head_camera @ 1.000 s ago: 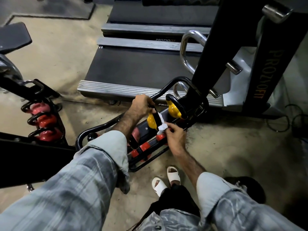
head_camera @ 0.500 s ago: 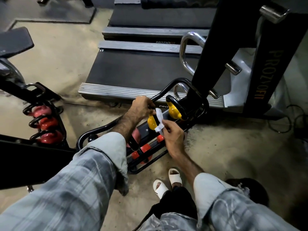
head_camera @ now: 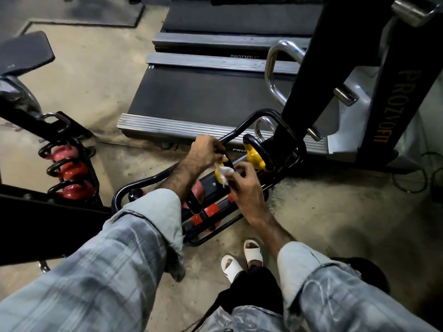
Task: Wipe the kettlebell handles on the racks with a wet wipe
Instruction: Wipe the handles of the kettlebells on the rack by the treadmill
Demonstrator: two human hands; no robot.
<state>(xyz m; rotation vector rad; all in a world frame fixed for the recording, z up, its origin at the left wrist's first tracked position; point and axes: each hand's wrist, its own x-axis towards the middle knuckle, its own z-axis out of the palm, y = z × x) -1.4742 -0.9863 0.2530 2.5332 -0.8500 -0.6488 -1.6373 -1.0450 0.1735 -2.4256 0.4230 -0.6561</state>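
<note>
A low black kettlebell rack (head_camera: 124, 195) lies on the floor in the middle. On it a yellow kettlebell (head_camera: 218, 172) with a black handle is gripped at the top of that handle by my left hand (head_camera: 203, 153). My right hand (head_camera: 242, 185) presses a crumpled white wet wipe (head_camera: 224, 174) against the handle's near side. A second yellow kettlebell (head_camera: 254, 155) stands just to the right, untouched. Pink (head_camera: 197, 190) and red kettlebells (head_camera: 211, 209) sit lower on the rack, partly hidden by my left arm.
A second rack at the left holds three red and pink kettlebells (head_camera: 72, 173). Treadmills (head_camera: 203, 92) lie behind the rack, and a black treadmill upright (head_camera: 311, 68) rises at the right. My feet in white sandals (head_camera: 242, 257) stand on the concrete floor below.
My right hand has slid the wipe along the handle, from stretched upright half a second ago to bunched low against it. My left hand has kept its hold on the handle.
</note>
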